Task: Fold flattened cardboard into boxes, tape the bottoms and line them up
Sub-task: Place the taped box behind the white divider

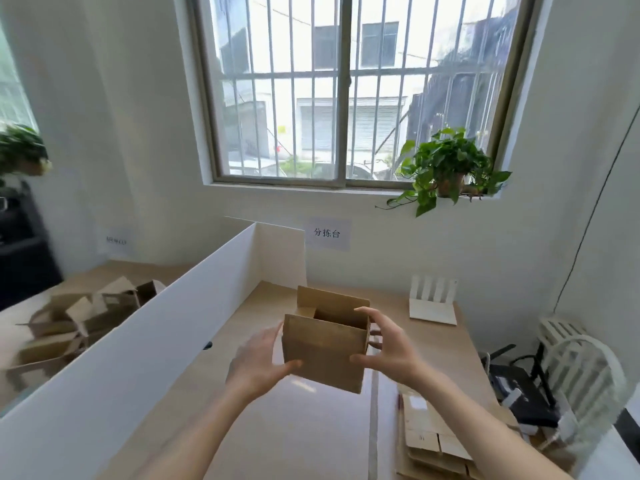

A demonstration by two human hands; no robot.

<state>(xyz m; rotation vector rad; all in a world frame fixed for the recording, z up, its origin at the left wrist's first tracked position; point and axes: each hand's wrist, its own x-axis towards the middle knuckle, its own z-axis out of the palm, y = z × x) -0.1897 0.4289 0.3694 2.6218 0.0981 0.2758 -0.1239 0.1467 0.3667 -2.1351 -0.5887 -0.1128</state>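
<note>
The left hand (258, 363) cups the near left corner of the opened box (323, 353), thumb curled onto its front panel, while the right hand (384, 348) clasps the right edge, fingers bent around it. The box hangs between both palms, above the table (304, 431), top flaps up. To square it well, I judge both hands should press evenly, keeping corners true before setting it down. Flattened cardboard (431, 441) lies near the right forearm; finished boxes (79, 317) sit beyond the white divider (138, 341).
</note>
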